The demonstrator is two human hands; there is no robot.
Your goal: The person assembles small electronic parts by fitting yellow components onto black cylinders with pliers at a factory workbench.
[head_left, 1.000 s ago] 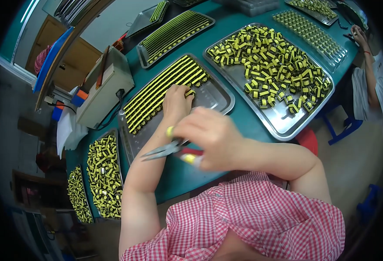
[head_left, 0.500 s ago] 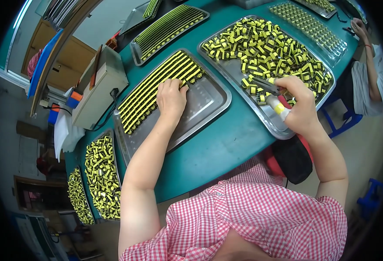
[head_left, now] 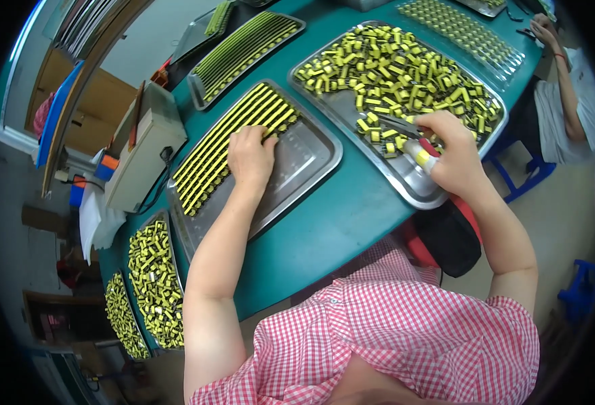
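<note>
My left hand rests on a metal tray, at the edge of neat rows of small yellow-and-black components. Its fingers are bent down with the thumb drawn in; whatever they pinch is hidden beneath them. Pliers with red handles are gripped in my right hand, their grey jaws pointing left over the larger tray. Loose components of the same kind are heaped in that tray, and a few lie beneath the jaws. White and yellow wrapping covers a digit of my right hand.
Two trays of loose components stand at the left edge of the green table. A tray of rows and a clear plastic tray with parts lie farther back. A beige box stands left. Another person's hand shows far right.
The whole view has shifted, so the trays appear farther left. Both hands stay at nearly the same places over their trays, the right one still gripping the pliers.
</note>
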